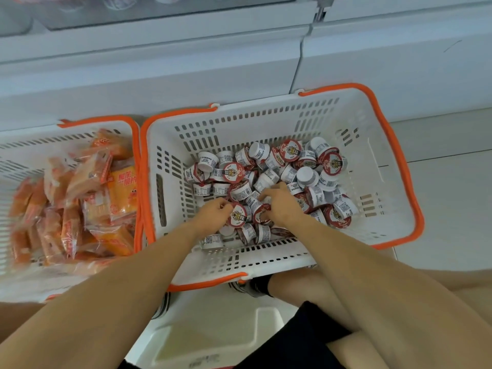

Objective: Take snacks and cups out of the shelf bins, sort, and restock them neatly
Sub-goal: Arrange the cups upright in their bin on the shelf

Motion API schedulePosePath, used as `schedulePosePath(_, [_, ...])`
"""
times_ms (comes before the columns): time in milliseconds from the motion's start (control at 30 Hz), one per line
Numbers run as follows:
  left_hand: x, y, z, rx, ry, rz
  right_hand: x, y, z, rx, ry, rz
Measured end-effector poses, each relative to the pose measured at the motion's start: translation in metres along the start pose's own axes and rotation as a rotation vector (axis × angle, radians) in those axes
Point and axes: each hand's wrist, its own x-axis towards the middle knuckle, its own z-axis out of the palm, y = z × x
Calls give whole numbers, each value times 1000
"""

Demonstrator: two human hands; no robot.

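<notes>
A white shelf unit (186, 62) runs across the top of the view, its base meeting the pale floor (452, 195). Against it stand two white plastic baskets with orange rims and handles. The larger-looking one, the right basket (386, 209), sits in the middle of the view with slotted walls; the left basket (32, 155) is just beside it, their orange rims touching or nearly so.

The left basket holds a loose heap of snack packets (80, 198), orange and clear wrappers lying at all angles, some blurred.

The right basket holds a jumbled pile of small cups (292, 169), white with red-and-white printed lids. They lie every way: some upright, some on their sides, some bottom up. The pile fills the middle and right of the basket floor, and the far left corner shows bare slots.

Both bare forearms reach down into the right basket from the bottom of the view. The left hand (213, 211) has its fingers curled at the near left edge of the pile, touching a cup with a red lid (237, 215); whether it truly grips that cup I cannot tell. The right hand (279, 203) lies palm down on the pile, fingers bent among the cups, and its hold is likewise hidden.

Below the baskets, a white stool or step (213, 328) shows between the person's knees.
</notes>
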Motion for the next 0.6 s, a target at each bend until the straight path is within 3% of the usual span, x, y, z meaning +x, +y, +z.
schedulePosePath(233, [9,13,4,-371,51,-144,-1,11,-12,176,36,9])
schedulePosePath(367, [15,24,-2,-634,59,-259,1,19,-35,335,-35,54])
schedulePosePath(600, [37,34,2,-524,-6,-391,10,32,-72,443,-24,143])
